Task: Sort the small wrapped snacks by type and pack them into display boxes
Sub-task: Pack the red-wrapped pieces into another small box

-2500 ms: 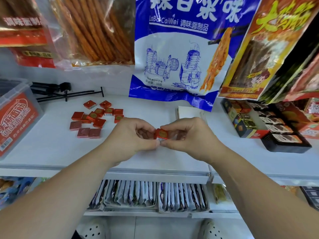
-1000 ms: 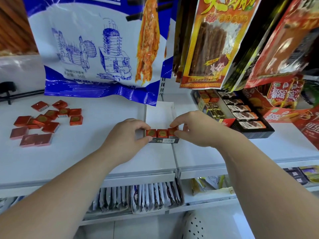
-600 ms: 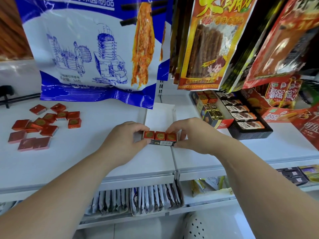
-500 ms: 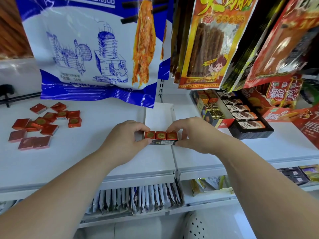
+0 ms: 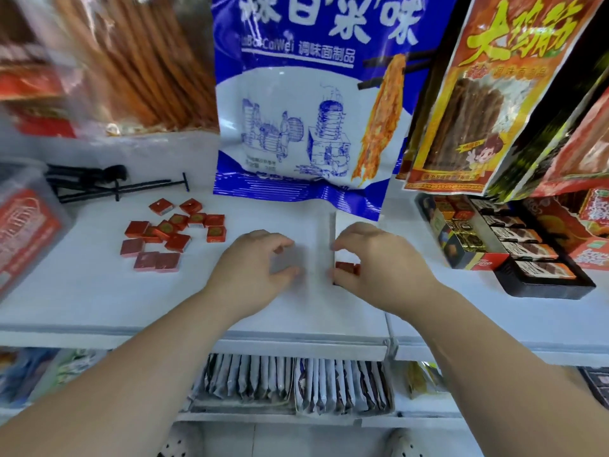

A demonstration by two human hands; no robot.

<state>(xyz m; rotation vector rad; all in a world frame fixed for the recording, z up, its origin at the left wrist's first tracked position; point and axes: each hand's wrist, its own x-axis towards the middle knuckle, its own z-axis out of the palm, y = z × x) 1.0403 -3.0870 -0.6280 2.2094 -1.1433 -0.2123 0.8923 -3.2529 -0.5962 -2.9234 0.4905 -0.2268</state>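
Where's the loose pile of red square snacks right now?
In the head view the pile of red snacks lies on the white shelf, left of the left hand, in front of the black tool and right of the clear plastic bin.

Light: bright, cool and even; the white shelf [image 5: 82, 291] is nearly washed out.
Shadows: soft and faint, only a grey tinge by my left hand [image 5: 253, 268].
Glare: a pale sheen on the blue bag [image 5: 296, 110].
Blur: motion smear everywhere; the bags at top left [image 5: 115, 61] streak worst, and my right hand [image 5: 379, 265] and the snacks [image 5: 346, 267] it holds look soft.
Edges: wide-angle bend; the shelf front bows and the tub [image 5: 23, 232] stretches.
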